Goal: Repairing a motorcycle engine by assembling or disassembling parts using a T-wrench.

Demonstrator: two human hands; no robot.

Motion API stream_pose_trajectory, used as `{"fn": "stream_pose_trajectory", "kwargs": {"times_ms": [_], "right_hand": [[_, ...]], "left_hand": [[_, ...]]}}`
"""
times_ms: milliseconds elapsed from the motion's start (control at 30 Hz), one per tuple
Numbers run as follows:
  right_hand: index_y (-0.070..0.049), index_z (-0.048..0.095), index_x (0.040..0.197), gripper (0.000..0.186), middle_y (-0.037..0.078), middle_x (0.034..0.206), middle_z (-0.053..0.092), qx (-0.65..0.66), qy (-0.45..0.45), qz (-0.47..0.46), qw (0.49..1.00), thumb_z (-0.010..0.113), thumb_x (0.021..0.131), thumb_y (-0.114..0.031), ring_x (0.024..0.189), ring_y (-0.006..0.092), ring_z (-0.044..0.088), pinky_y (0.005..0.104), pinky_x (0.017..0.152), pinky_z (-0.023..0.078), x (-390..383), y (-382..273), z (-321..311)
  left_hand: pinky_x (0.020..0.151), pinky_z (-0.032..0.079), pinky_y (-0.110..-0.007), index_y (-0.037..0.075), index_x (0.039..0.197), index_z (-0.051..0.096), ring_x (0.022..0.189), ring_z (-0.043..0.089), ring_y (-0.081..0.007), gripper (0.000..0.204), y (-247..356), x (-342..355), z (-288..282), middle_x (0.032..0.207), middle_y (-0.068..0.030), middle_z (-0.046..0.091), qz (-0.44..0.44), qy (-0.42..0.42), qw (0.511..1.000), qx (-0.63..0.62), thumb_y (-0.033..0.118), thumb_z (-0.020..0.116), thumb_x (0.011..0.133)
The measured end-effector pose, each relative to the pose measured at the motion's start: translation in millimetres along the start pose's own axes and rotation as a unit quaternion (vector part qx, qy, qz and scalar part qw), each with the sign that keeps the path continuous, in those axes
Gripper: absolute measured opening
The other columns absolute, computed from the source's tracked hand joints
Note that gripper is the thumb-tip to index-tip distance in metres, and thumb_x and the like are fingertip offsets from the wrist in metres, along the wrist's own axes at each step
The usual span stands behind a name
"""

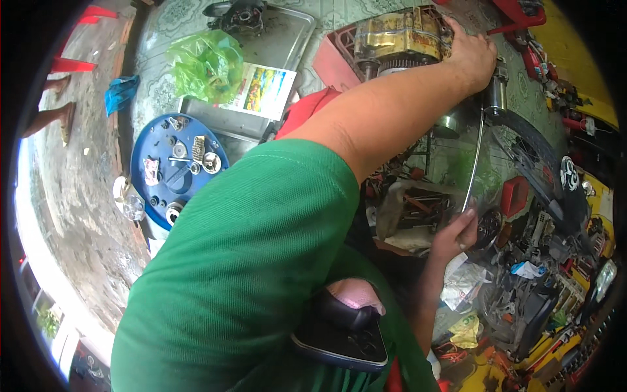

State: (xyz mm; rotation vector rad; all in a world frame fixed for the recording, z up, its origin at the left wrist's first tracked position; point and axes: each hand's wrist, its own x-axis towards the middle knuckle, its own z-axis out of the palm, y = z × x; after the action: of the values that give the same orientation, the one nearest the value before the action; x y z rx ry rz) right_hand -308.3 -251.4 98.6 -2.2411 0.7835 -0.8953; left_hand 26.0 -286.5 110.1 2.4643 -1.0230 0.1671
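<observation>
My left arm, in a green sleeve, reaches across to the far side. My left hand (471, 53) curls over the right end of a yellowish metal engine (398, 38), with its fingertips partly hidden. The engine has a toothed gear on its near side and sits in a reddish frame. Lower down, my right hand (459, 233) grips the near end of a long thin metal rod (477, 160). The rod runs up toward a shiny metal cylinder (498, 95) beside my left wrist; I cannot tell how its far end is attached.
Gears, a spring and small parts lie on a blue round tray (145, 147) at left. Behind it are a metal tray (299, 39), a green plastic bag (208, 65) and a dark engine part (239, 16). A tool bin (392, 209) and many loose motorcycle parts crowd the right.
</observation>
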Motion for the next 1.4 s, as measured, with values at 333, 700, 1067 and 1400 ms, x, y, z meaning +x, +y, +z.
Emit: {"fn": "stream_pose_trajectory", "kwargs": {"times_ms": [333, 700, 1067, 1400], "right_hand": [[0.002, 0.066, 0.114, 0.034, 0.000, 0.088, 0.058, -0.003, -0.043, 0.157, 0.987, 0.053, 0.100, -0.026, 0.073, 0.0083, 0.045, 0.0263, 0.066, 0.039, 12, 2, -23], [0.001, 0.061, 0.123, 0.037, -0.008, 0.078, 0.048, 0.071, -0.070, 0.230, 0.968, 0.058, 0.097, -0.026, 0.067, 0.0012, 0.038, 0.0170, 0.059, 0.030, 13, 1, -27], [0.000, 0.061, 0.122, 0.032, -0.002, 0.084, 0.056, 0.054, -0.053, 0.176, 0.982, 0.059, 0.097, -0.021, 0.074, 0.0060, 0.049, 0.0215, 0.067, 0.039, 12, 6, -20], [0.005, 0.063, 0.111, 0.025, 0.007, 0.092, 0.064, 0.026, 0.040, 0.120, 0.992, 0.059, 0.097, -0.016, 0.085, 0.0118, 0.058, 0.0257, 0.078, 0.046, -17, -11, -48]], "left_hand": [[0.094, 0.019, -0.084, 0.002, 0.139, 0.045, 0.118, 0.057, -0.0338, 0.053, 6, -9, 1, 0.128, -0.0158, 0.057, -0.004, 0.039, 0.999, 0.038, 0.021, 0.053, 0.090], [0.091, 0.038, -0.065, 0.006, 0.122, 0.058, 0.102, 0.065, -0.0296, 0.035, 22, -15, -41, 0.110, -0.0129, 0.067, -0.020, -0.045, 0.990, -0.130, 0.018, 0.052, 0.090], [0.092, 0.027, -0.079, 0.001, 0.127, 0.052, 0.112, 0.062, -0.0334, 0.040, -10, -9, -9, 0.120, -0.0150, 0.060, 0.053, 0.041, 0.998, 0.001, 0.017, 0.047, 0.091], [0.100, 0.028, -0.075, -0.001, 0.142, 0.033, 0.125, 0.051, -0.0387, 0.119, -1, -14, -43, 0.138, -0.0195, 0.050, 0.068, -0.072, 0.995, 0.012, 0.056, 0.086, 0.052]]}}
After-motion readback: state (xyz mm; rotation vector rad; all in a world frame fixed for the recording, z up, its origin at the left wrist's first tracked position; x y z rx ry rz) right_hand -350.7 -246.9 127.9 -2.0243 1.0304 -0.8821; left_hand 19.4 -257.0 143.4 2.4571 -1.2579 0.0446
